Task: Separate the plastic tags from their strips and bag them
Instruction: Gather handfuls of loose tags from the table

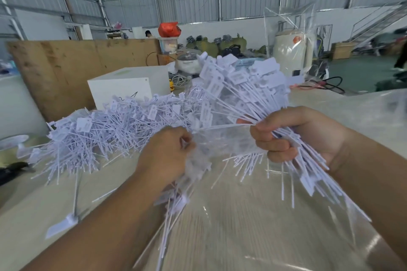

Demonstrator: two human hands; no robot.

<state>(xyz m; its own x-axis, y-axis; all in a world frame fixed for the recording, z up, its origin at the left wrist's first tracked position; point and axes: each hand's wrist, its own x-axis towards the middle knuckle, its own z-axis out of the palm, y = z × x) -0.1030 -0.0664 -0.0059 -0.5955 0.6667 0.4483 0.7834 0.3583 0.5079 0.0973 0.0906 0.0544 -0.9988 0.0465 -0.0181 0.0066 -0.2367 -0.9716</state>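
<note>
My right hand (286, 136) grips a thick bundle of white plastic tags (246, 86) by their stems, the flat heads fanning up and left. My left hand (167, 152) is curled round a smaller, blurred bunch of tags (176, 196) whose stems hang down toward the table. Between the two hands a thin white strip (222, 126) stretches across. A large heap of loose white tags (105, 130) lies on the table behind my left hand. A clear plastic bag (288, 28) stands up behind the bundle at the right.
A white box (127, 86) stands behind the heap, with a brown board (66, 68) further back. A single tag (63, 224) lies at the front left. Clear plastic sheeting (264, 237) covers the table in front. Warehouse clutter fills the background.
</note>
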